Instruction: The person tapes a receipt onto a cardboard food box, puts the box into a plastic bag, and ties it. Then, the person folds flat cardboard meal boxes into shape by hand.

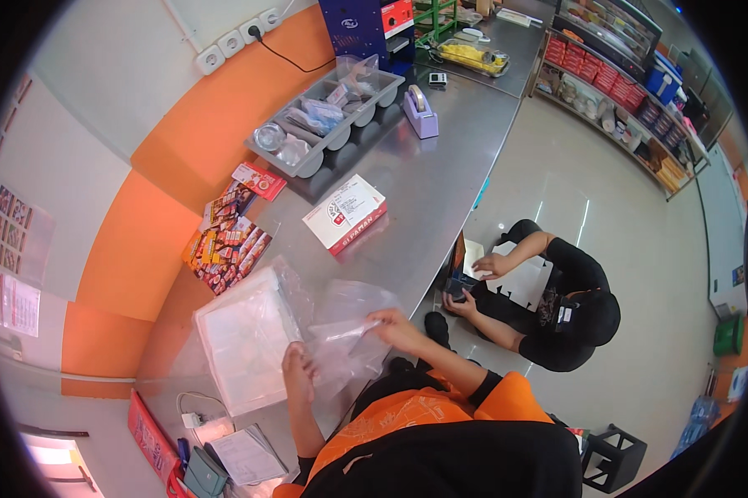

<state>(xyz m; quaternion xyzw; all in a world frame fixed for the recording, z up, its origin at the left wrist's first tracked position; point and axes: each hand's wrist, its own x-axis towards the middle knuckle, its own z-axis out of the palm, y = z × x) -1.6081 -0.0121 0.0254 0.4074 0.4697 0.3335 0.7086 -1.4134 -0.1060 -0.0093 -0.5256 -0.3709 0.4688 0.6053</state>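
A clear plastic bag (338,339) is stretched between my two hands above the near part of the steel counter. My right hand (397,330) pinches its right side, fingers closed on the film. At the bag's left side, my left hand (300,365) has its fingers closed on the film, right by the edge of a white stack in clear plastic wrap (248,344). That stack lies flat on the counter. Beyond it sits a closed white and red carton box (346,213), apart from both hands.
Colourful printed leaflets (229,246) lie by the orange wall. A grey divided bin (316,137) and a purple tape dispenser (421,114) stand farther along. Papers (249,455) and a grey-green pouch (205,473) lie near left. On the floor at right, another person (569,311) handles a dark box.
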